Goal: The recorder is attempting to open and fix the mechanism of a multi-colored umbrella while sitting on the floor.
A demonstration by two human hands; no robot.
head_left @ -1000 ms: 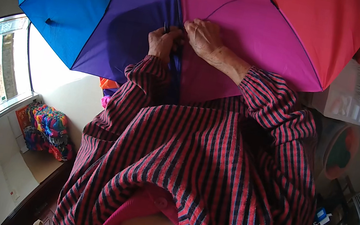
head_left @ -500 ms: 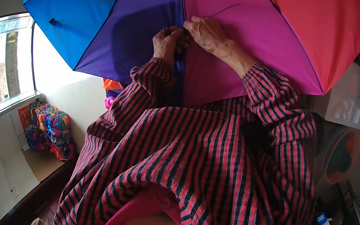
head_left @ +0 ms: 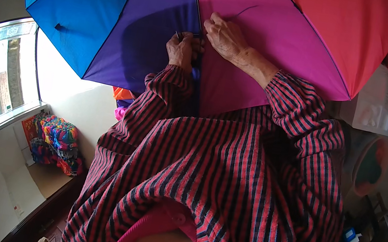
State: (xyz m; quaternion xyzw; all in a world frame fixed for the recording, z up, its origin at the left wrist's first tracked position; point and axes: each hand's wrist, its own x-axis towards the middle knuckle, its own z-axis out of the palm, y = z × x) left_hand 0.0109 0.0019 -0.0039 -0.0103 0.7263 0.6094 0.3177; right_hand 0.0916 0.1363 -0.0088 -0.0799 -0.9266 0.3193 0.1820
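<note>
An open umbrella [head_left: 162, 6] with blue, purple, magenta and red panels spreads in front of me. Beside the seam between purple and magenta, my left hand [head_left: 181, 51] is closed on the umbrella's edge of cloth, and a thin dark piece sticks up past its fingers. Over the magenta panel, just right of that seam, my right hand [head_left: 226, 38] has its fingertips pinched together; what they hold is too small to make out. A thin dark curved line, like a thread [head_left: 246, 11], shows on the magenta cloth above the right hand.
Lower left, a bundle of multicoloured yarn-like material [head_left: 56, 141] stands by a bright window [head_left: 0, 71]. At the right are a white tray [head_left: 377, 104] and a round tub [head_left: 372, 165] with green and red contents. Orange and pink cloth [head_left: 122, 100] shows beneath the umbrella.
My right hand has drawn slightly up and away from the seam, leaving a small gap between the hands. The left hand stays at the seam. The view has shifted a little.
</note>
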